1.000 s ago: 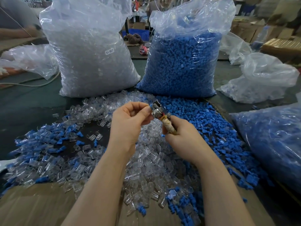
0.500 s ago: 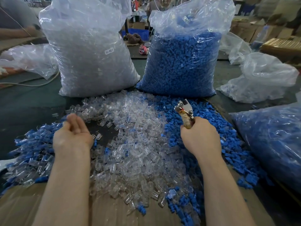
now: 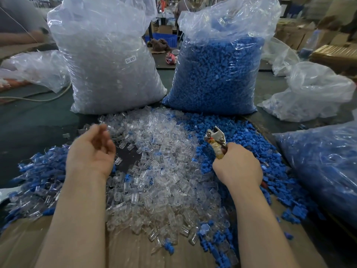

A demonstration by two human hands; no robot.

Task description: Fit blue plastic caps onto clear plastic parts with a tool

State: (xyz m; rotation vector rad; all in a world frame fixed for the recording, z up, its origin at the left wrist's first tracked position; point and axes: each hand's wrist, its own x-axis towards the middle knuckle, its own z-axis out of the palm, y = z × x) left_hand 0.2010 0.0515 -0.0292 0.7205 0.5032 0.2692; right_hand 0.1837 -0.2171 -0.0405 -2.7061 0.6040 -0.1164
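Swung back palm-up from the finished heap (image 3: 36, 182), left hand (image 3: 90, 151) loosely open, empty, near clear parts (image 3: 154, 171); right hand (image 3: 238, 169) gripping tool (image 3: 216, 140) over blue caps (image 3: 241, 136), ready for another pair.

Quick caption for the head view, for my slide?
Right hand grips tool; left hand open over clear parts.

Two hands (image 3: 90, 151), one tool (image 3: 216, 138), two upright full bags (image 3: 108, 70), loose parts beyond counting.
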